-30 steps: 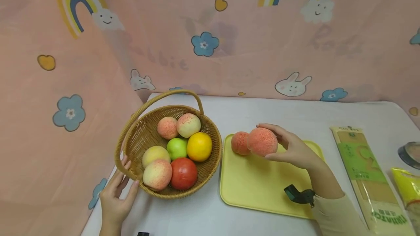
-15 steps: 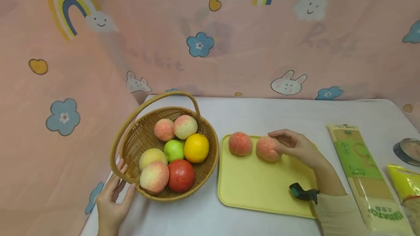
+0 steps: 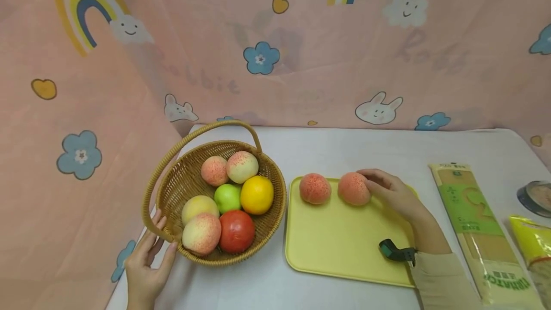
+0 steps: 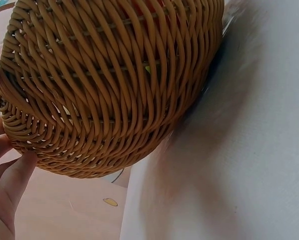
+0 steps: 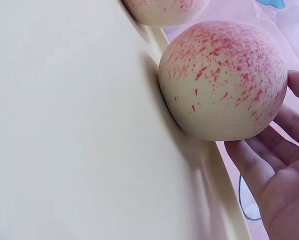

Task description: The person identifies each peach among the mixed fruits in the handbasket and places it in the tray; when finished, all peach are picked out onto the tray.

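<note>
My left hand holds the wicker basket at its left rim, by the foot of the handle. The left wrist view shows the thumb against the woven side. Inside the basket are several peaches, a green apple, a yellow-orange fruit and a red fruit. On the yellow tray, my right hand grips a pink peach from its right side; the right wrist view has this peach resting on the tray. A second peach sits left of it, slightly apart.
A long green and beige packet lies right of the tray. Beyond it are a round dark-rimmed container and a yellow bag. A pink printed cloth hangs behind the white table.
My right hand has brought its peach from in front of the other peach, rightward and down onto the tray, then slightly back. The left hand stays at the basket. The view has shifted a little.
</note>
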Demonstrator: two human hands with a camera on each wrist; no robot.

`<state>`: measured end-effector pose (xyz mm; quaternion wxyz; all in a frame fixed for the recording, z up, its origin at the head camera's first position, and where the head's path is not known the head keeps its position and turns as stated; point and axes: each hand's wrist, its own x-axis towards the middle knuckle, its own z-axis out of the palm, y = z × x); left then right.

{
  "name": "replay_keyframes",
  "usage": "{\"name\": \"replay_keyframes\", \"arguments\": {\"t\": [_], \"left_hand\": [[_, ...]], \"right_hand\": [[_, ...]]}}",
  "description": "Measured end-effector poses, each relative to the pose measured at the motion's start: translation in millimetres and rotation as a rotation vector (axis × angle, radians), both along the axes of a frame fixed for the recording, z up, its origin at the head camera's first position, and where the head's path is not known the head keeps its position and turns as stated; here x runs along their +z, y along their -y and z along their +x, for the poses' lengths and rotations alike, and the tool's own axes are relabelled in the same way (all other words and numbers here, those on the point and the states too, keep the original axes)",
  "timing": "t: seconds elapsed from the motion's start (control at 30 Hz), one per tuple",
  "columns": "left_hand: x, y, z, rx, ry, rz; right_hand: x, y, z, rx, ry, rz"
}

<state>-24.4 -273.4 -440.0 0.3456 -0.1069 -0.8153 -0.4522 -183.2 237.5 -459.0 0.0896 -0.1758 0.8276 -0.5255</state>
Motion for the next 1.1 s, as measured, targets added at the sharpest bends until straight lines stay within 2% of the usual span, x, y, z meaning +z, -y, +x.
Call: {"name": "replay_keyframes", "arguments": {"t": [0.33,0.47,0.63,0.8,1.0,1.1], "left_hand": [[-0.1,0.8,0.1,-0.001,-0.013,-0.002],[-0.7,0.9,-0.3,-0.013,-0.022,0.004],[0.2,0.0,-0.7,-0.026,-0.026,0.005],[0.2,0.3,-2.1,-0.043,-0.05,0.0],[0.6,0.5,-2.9,-0.054,-0.045,0.008],[0.3,1.1,-2.3,-0.048,-0.044,0.008]], "right_hand": [[-0.6,-1,-0.1,0.002,0.056,0.035],[-0.5,0,-0.5,0.005,0.051,0.034],[8.7,4,1.9,-0.001,-0.024,0.045],[26.8,13,9.2,0.015,-0.096,0.063],[46.8,32,17.0,0.094,-0.21,-0.01],[55.2,45,15.9,0.156,-0.223,-0.05]]}}
